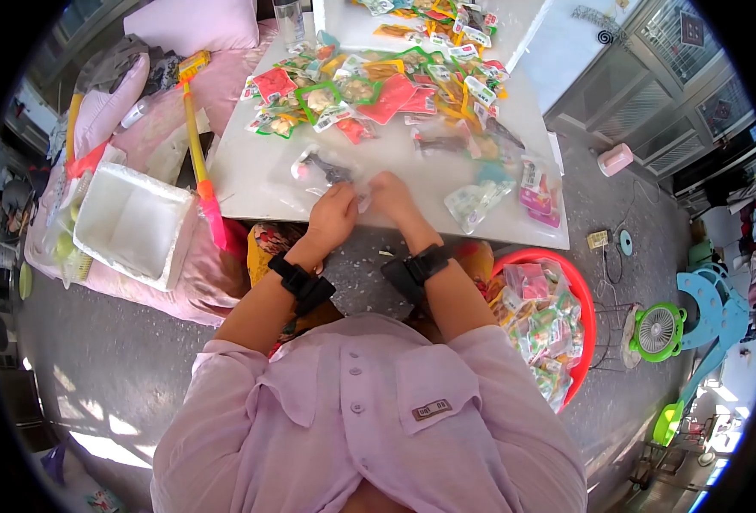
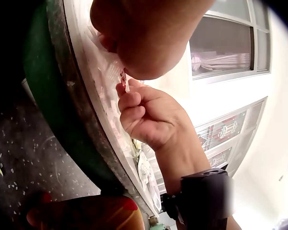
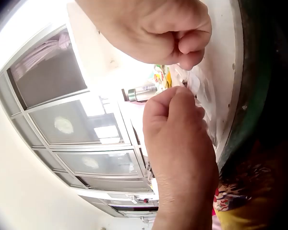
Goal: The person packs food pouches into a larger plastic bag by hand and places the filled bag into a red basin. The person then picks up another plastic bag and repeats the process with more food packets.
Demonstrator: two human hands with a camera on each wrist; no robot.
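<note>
Near the table's front edge, my left hand (image 1: pixel 333 214) and right hand (image 1: pixel 393 201) meet at a clear plastic bag (image 1: pixel 310 171) with something dark inside. The left fingers curl over the bag's near side. With thumb and fingertips, the right hand pinches its right edge. In the left wrist view a small red-and-white piece (image 2: pixel 124 80) shows at the right fingertips, beside the left hand (image 2: pixel 149 43). Thin clear film (image 3: pixel 201 91) stretches between both hands in the right wrist view. The palms hide most of the gripped edge.
Colourful food packets (image 1: pixel 386 94) heap across the back of the white table (image 1: pixel 250 184). Several clear packets (image 1: pixel 478 203) lie to the right. A red basin (image 1: pixel 585 316) of packed bags stands at the right, a white foam box (image 1: pixel 130 227) at the left.
</note>
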